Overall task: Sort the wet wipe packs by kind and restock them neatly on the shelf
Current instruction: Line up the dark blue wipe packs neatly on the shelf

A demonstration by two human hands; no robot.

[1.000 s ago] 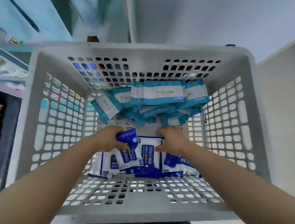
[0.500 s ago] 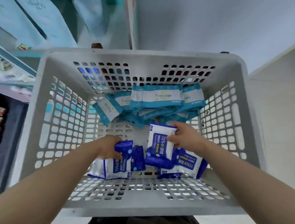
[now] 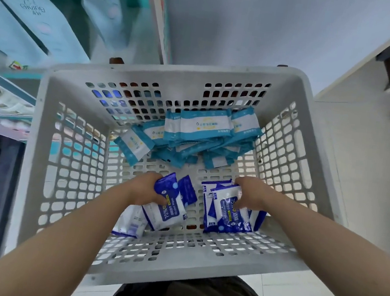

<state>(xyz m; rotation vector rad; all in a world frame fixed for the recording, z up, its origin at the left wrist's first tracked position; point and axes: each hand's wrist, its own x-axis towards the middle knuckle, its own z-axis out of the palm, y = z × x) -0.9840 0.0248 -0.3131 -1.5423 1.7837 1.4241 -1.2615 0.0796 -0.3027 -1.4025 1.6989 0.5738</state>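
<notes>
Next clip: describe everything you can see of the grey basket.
The grey basket is a deep, hard-plastic-looking crate with rounded corners, its walls and floor pierced by rows of slots. It sits upright just in front of the person, seen from above. Teal-and-white packs lie heaped against its far wall. Dark blue-and-white packs lie on its floor nearer the person, where the left hand and right hand each grip some.

top: white perforated plastic basket open overhead, free way in | far end: heap of teal-and-white wipe packs against back wall | middle: bare floor strip, passable | near end: dark-blue-and-white wipe packs in two clumps, narrow gap between | left floor: bare
</notes>
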